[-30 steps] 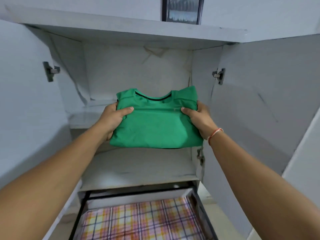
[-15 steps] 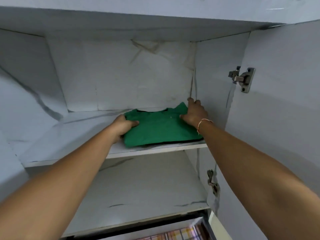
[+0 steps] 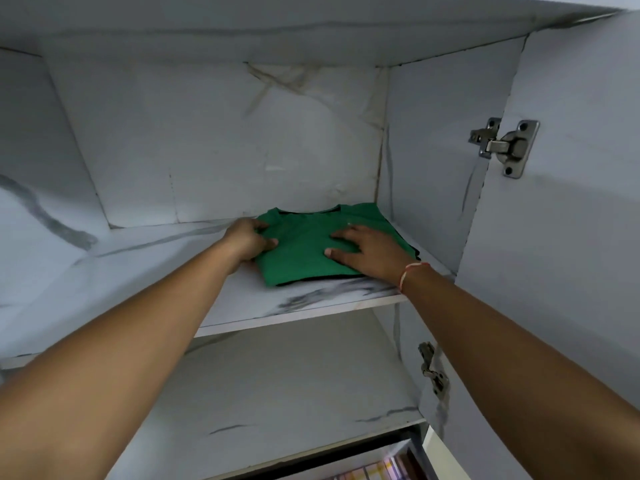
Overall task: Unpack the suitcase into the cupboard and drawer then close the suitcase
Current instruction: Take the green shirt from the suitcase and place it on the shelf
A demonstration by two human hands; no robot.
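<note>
To settle the folded green cotton shirt on the white marbled cupboard shelf, the left hand pinches its edge while the right hand presses flat-fingered

The shelf is bare left of the shirt. The shirt fills its right end, near the side wall. The lower shelf lies bare, open at front.

Folded shirt on the upper shelf, between our hands

We have the folded shirt lying on the upper shelf, in its right rear corner. Our left hand is at its left edge, our right hand lies on top. Below our hands sits the lower shelf; right of our right hand, the open door.
</note>
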